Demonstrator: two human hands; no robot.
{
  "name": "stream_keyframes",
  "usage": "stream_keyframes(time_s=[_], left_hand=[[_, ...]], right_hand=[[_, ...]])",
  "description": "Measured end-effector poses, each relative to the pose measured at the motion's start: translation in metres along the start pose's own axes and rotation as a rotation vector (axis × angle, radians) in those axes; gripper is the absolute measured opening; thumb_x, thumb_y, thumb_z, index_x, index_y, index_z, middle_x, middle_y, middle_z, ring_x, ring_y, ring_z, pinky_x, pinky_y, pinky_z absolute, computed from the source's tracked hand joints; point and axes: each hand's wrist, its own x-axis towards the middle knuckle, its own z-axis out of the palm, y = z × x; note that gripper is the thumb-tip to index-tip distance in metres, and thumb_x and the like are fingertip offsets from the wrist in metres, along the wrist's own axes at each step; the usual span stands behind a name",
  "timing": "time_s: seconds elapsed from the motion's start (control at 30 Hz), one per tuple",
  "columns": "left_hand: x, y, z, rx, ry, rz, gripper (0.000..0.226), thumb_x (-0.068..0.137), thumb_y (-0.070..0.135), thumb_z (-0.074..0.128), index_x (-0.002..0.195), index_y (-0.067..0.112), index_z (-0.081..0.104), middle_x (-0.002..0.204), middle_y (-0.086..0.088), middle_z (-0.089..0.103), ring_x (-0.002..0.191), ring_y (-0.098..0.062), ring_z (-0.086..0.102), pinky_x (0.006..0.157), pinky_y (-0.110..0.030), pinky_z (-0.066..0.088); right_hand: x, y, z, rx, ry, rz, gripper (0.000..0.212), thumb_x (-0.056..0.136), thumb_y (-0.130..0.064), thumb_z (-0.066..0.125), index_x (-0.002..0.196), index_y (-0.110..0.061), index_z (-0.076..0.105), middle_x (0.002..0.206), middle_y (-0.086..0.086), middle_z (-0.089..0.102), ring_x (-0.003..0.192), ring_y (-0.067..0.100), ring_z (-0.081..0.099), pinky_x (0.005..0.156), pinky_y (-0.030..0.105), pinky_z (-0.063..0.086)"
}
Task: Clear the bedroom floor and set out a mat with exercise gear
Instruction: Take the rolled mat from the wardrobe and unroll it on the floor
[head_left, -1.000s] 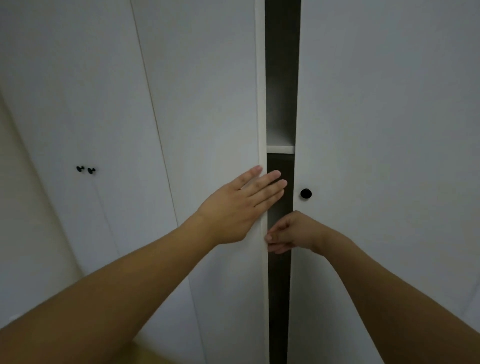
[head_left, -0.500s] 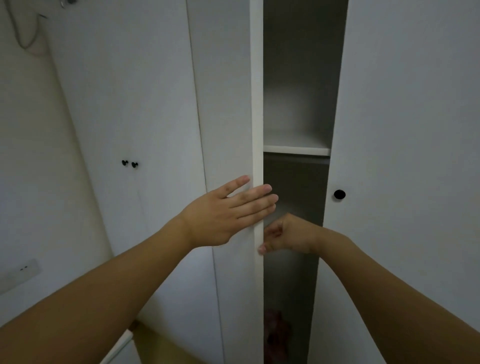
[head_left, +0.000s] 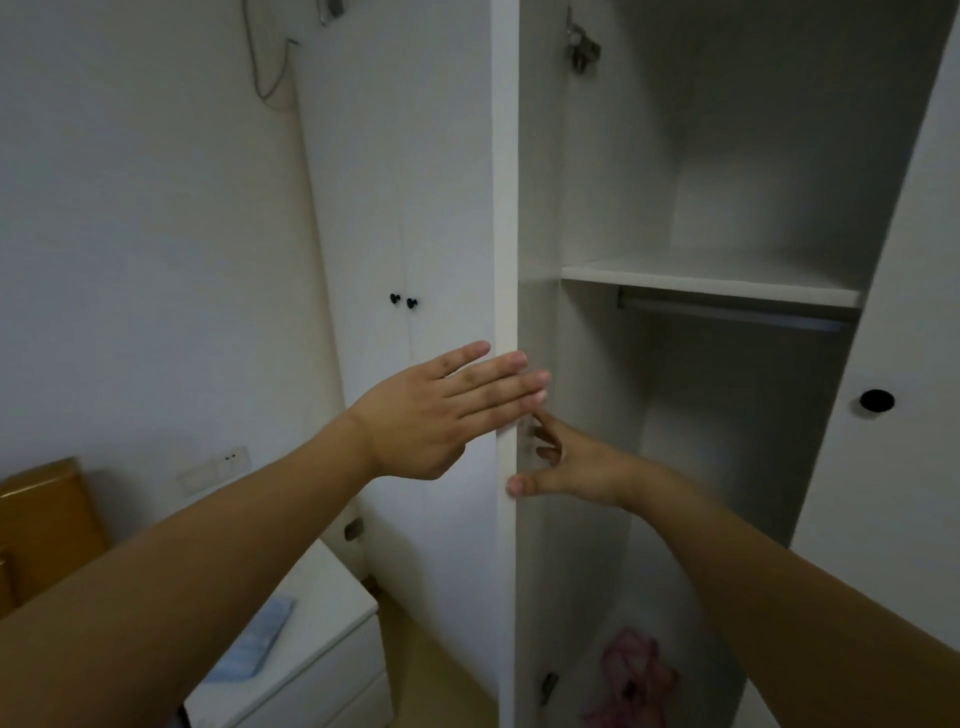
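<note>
1. As we look into the wardrobe (head_left: 727, 156), we see its left door (head_left: 505, 208) swung open, edge toward us, and the right door (head_left: 914, 364) with a black knob (head_left: 876, 400).
2. Inside there is a shelf (head_left: 711, 283) with a rail under it.
3. A white bedside cabinet (head_left: 322, 639) stands low at the left, with a blue cloth (head_left: 262, 639) on it.
4. Pink gear (head_left: 631, 680) lies at the wardrobe bottom; we cannot tell what it is.
5. Our left hand (head_left: 436, 415) has a flat, wide grip, fingers straight against the door edge.
6. Our right hand (head_left: 576, 462) touches the same door from the inner side, with the thumb at its edge and the fingers loosely spread.
</note>
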Motion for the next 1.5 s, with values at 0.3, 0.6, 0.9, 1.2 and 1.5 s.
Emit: stream_keyframes(time_s=[0.3, 0.6, 0.9, 1.2, 1.5], left_hand=[[-0.058, -0.023, 0.006, 0.038, -0.121, -0.115, 0.074, 0.084, 0.01, 0.038, 0.153, 0.007, 0.012, 0.16, -0.009, 0.007, 0.149, -0.027, 0.004, 0.122, -0.042, 0.005], [-0.088, -0.03, 0.032, 0.155, -0.624, -0.443, 0.062, 0.097, 0.025, 0.008, 0.148, 0.004, -0.021, 0.159, -0.014, -0.022, 0.146, -0.029, -0.023, 0.118, -0.045, -0.017], [-0.077, -0.02, 0.036, 0.16, -0.627, -0.534, 0.064, 0.099, 0.028, 0.011, 0.148, 0.003, -0.022, 0.157, -0.015, -0.026, 0.145, -0.031, -0.025, 0.115, -0.046, -0.021], [0.011, 0.007, 0.06, -0.088, -0.533, -0.471, 0.077, 0.09, 0.027, 0.026, 0.15, 0.005, -0.017, 0.159, -0.013, -0.022, 0.147, -0.029, -0.021, 0.119, -0.044, -0.016], [0.171, 0.084, 0.102, -0.265, -0.253, -0.301, 0.07, 0.092, 0.022, 0.018, 0.148, -0.001, -0.016, 0.153, -0.017, -0.027, 0.147, -0.034, -0.016, 0.119, -0.047, -0.013]], right_hand=[[0.057, -0.02, 0.047, -0.046, 0.13, 0.018, 0.126, 0.07, -0.053, 0.078, 0.152, -0.017, -0.011, 0.16, -0.003, 0.007, 0.146, 0.016, 0.014, 0.111, 0.027, 0.022], [0.118, -0.042, 0.086, -0.438, -0.034, 0.036, 0.109, 0.085, -0.031, 0.069, 0.151, -0.019, -0.016, 0.158, -0.003, -0.024, 0.148, 0.017, -0.011, 0.121, 0.032, 0.005], [0.12, -0.03, 0.106, -0.601, -0.022, -0.009, 0.116, 0.084, -0.027, 0.068, 0.145, -0.019, -0.031, 0.149, -0.004, -0.043, 0.147, 0.023, -0.017, 0.12, 0.043, 0.013], [0.044, 0.045, -0.012, -0.606, 0.308, 0.437, 0.081, 0.091, -0.04, 0.054, 0.153, -0.016, 0.009, 0.161, 0.008, -0.007, 0.146, 0.034, 0.005, 0.117, 0.046, 0.021], [-0.056, 0.099, -0.119, -0.859, 0.541, 0.625, 0.052, 0.093, -0.03, 0.046, 0.138, -0.007, 0.036, 0.138, 0.015, 0.041, 0.124, 0.034, 0.043, 0.096, 0.04, 0.041]])
